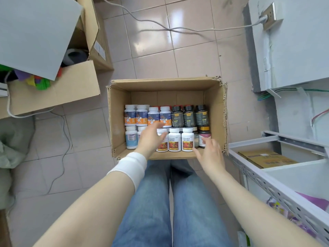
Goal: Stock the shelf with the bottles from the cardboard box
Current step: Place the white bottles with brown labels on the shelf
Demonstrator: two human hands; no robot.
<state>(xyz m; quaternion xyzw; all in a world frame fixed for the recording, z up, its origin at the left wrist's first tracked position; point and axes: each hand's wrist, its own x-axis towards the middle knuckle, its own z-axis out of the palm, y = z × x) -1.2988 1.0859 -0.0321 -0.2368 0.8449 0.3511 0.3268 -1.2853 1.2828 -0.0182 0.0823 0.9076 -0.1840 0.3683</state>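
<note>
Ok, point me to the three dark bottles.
Head view: the three dark bottles stand back-row right in the cardboard box, beside the blue-and-orange labelled white bottles.

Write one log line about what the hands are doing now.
step: reaching into box | left hand: open, over white bottles | right hand: open, beside brown bottle | held: nothing

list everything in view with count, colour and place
cardboard box: 1, brown, open on the floor, centre
bottles with blue-orange labels: 4, white, back row left
dark bottles: 3, black, back row right
bottles with red labels: 3, white, front row middle
maroon-label bottle: 1, dark, front row right
shelf: 1, grey metal, right
other boxes: 2, brown, upper left
cable: 1, white, across the floor
left hand: 1, open, over the front row
right hand: 1, open, at the front row's right end
</note>
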